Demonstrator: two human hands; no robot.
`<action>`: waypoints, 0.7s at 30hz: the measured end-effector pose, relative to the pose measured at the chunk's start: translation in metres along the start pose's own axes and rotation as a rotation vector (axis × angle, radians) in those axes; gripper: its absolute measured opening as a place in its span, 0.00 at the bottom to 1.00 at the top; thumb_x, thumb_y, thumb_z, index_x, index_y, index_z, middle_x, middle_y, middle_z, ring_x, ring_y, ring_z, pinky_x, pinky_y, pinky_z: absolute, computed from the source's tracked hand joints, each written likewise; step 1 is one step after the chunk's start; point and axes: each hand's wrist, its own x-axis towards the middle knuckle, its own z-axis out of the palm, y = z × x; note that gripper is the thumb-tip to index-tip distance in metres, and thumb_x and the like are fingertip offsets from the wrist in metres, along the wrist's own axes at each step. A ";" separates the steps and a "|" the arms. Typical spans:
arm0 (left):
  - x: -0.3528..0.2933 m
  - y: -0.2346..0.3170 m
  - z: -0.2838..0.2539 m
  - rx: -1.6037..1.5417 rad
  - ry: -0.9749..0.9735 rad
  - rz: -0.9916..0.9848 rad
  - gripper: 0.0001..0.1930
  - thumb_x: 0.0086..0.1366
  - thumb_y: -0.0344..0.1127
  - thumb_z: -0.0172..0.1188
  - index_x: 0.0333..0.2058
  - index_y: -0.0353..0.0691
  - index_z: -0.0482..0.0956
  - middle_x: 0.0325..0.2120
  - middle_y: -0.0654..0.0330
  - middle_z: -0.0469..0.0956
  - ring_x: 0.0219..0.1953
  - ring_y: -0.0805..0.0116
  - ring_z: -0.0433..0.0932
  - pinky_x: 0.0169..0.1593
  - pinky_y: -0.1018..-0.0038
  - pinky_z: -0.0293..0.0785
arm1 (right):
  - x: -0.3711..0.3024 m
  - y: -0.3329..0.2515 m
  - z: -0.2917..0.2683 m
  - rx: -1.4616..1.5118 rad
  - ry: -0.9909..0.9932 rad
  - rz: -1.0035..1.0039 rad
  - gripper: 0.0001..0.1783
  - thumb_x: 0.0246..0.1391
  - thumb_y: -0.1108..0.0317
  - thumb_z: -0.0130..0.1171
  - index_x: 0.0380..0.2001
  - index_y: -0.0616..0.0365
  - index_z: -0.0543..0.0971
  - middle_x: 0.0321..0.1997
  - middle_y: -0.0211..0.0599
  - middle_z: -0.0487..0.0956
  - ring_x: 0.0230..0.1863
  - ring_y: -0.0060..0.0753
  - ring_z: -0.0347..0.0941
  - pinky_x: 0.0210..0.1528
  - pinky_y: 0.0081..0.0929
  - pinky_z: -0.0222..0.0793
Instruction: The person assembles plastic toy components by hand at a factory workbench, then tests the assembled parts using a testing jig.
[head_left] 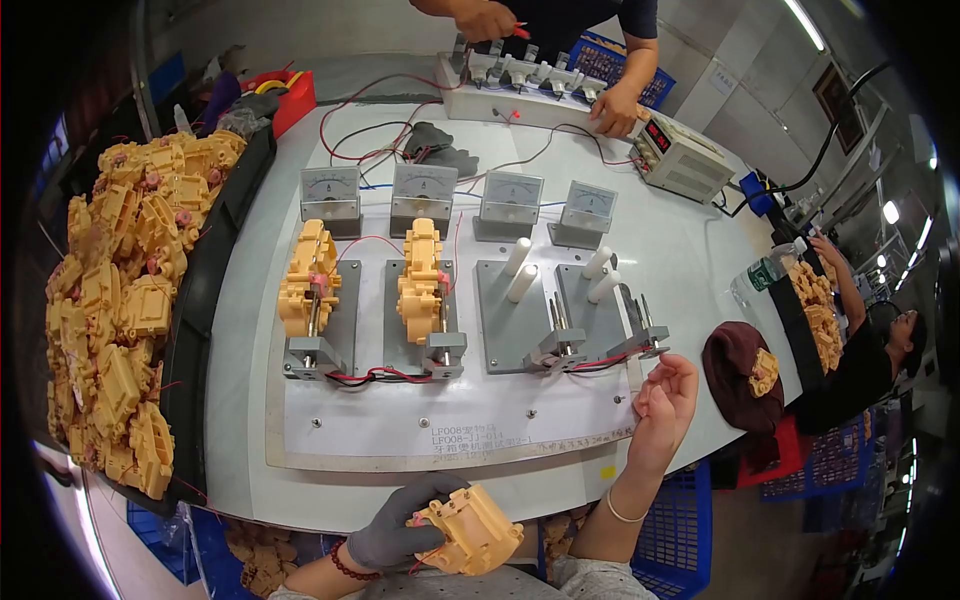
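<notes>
Near the table's front edge, my left hand (405,520), in a grey glove, grips a yellow plastic gearbox housing (472,532). A thin red wire hangs by it. My bare right hand (665,405) is raised beside the right end of the test board (370,445), fingers loosely bent and apart, nothing visible in them. Closest to it is the rightmost test fixture (590,325), with white posts and metal pins. Another fixture (505,340) beside it also has bare posts. Two more yellow housings, one left (310,275) and one nearer the middle (421,280), sit upright on the left fixtures.
Several meters (425,185) line the board's back. A black bin (225,220) heaped with yellow housings (120,300) stands left. At right are a power supply (685,160), a bottle (755,283) and a dark cloth (728,360). A co-worker's hands (615,108) work at the far side.
</notes>
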 end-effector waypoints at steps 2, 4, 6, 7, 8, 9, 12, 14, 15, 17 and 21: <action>0.000 -0.001 -0.001 0.005 -0.001 0.001 0.28 0.52 0.28 0.60 0.54 0.34 0.66 0.49 0.57 0.71 0.51 0.71 0.69 0.56 0.71 0.65 | 0.000 0.000 0.000 -0.002 0.000 0.002 0.22 0.49 0.67 0.53 0.48 0.63 0.67 0.36 0.29 0.66 0.26 0.12 0.55 0.25 0.10 0.50; 0.000 -0.002 -0.001 0.010 0.001 0.004 0.28 0.52 0.28 0.61 0.54 0.34 0.66 0.49 0.57 0.71 0.51 0.71 0.69 0.56 0.71 0.65 | 0.000 0.000 -0.001 -0.012 -0.003 -0.005 0.22 0.49 0.67 0.53 0.48 0.63 0.67 0.36 0.29 0.66 0.26 0.12 0.55 0.25 0.10 0.50; 0.001 -0.002 0.000 0.053 0.009 0.012 0.29 0.52 0.28 0.61 0.54 0.34 0.66 0.49 0.57 0.71 0.51 0.71 0.69 0.56 0.71 0.65 | 0.000 0.001 -0.001 -0.016 0.000 -0.006 0.22 0.49 0.67 0.53 0.48 0.63 0.67 0.36 0.29 0.66 0.26 0.12 0.55 0.25 0.10 0.50; 0.001 -0.002 -0.001 0.053 0.011 0.013 0.29 0.52 0.28 0.61 0.54 0.34 0.66 0.49 0.57 0.71 0.51 0.71 0.69 0.56 0.71 0.65 | 0.000 0.001 -0.001 -0.021 0.004 -0.008 0.22 0.49 0.67 0.53 0.48 0.63 0.67 0.36 0.29 0.66 0.26 0.12 0.55 0.25 0.10 0.50; 0.001 -0.003 -0.001 0.070 0.012 0.009 0.29 0.52 0.28 0.61 0.54 0.34 0.66 0.49 0.58 0.71 0.51 0.70 0.69 0.56 0.71 0.65 | 0.000 0.001 -0.001 -0.020 0.003 -0.007 0.22 0.49 0.67 0.53 0.48 0.63 0.67 0.36 0.29 0.66 0.26 0.12 0.55 0.25 0.10 0.50; 0.001 -0.003 -0.001 0.086 0.011 0.005 0.29 0.52 0.28 0.62 0.54 0.34 0.66 0.49 0.58 0.71 0.51 0.70 0.69 0.56 0.71 0.65 | 0.000 0.000 -0.001 -0.017 0.003 -0.004 0.22 0.49 0.67 0.53 0.48 0.63 0.67 0.36 0.29 0.66 0.26 0.12 0.55 0.25 0.10 0.50; 0.001 -0.003 -0.002 0.080 0.001 -0.008 0.29 0.52 0.28 0.61 0.54 0.34 0.66 0.49 0.58 0.71 0.51 0.70 0.69 0.55 0.71 0.65 | 0.000 0.000 -0.001 -0.018 0.004 -0.002 0.22 0.49 0.68 0.53 0.48 0.62 0.67 0.36 0.29 0.67 0.26 0.12 0.55 0.25 0.09 0.50; 0.000 -0.004 -0.003 0.058 -0.007 -0.005 0.29 0.52 0.28 0.61 0.54 0.34 0.66 0.49 0.58 0.71 0.51 0.70 0.69 0.55 0.71 0.65 | -0.001 0.000 0.000 -0.023 0.005 -0.005 0.22 0.49 0.68 0.53 0.48 0.62 0.67 0.36 0.29 0.67 0.26 0.12 0.55 0.25 0.09 0.50; 0.000 -0.005 -0.004 0.036 -0.015 -0.001 0.29 0.52 0.28 0.61 0.55 0.34 0.66 0.49 0.58 0.71 0.51 0.70 0.69 0.55 0.71 0.65 | -0.001 0.000 0.000 -0.016 0.006 -0.002 0.22 0.49 0.68 0.53 0.48 0.62 0.67 0.36 0.29 0.67 0.26 0.12 0.55 0.25 0.09 0.50; 0.000 -0.005 -0.004 0.034 -0.017 0.005 0.29 0.52 0.28 0.62 0.55 0.34 0.65 0.49 0.57 0.70 0.51 0.70 0.69 0.56 0.71 0.65 | -0.001 0.000 0.000 -0.009 0.006 0.000 0.22 0.49 0.68 0.53 0.49 0.62 0.67 0.36 0.29 0.67 0.26 0.12 0.55 0.25 0.09 0.50; 0.000 -0.005 -0.002 0.022 -0.013 0.015 0.29 0.53 0.30 0.62 0.55 0.34 0.65 0.50 0.57 0.70 0.52 0.70 0.69 0.57 0.71 0.64 | 0.000 0.000 0.000 -0.005 0.002 -0.003 0.22 0.49 0.68 0.53 0.49 0.62 0.67 0.36 0.29 0.67 0.26 0.12 0.55 0.25 0.09 0.50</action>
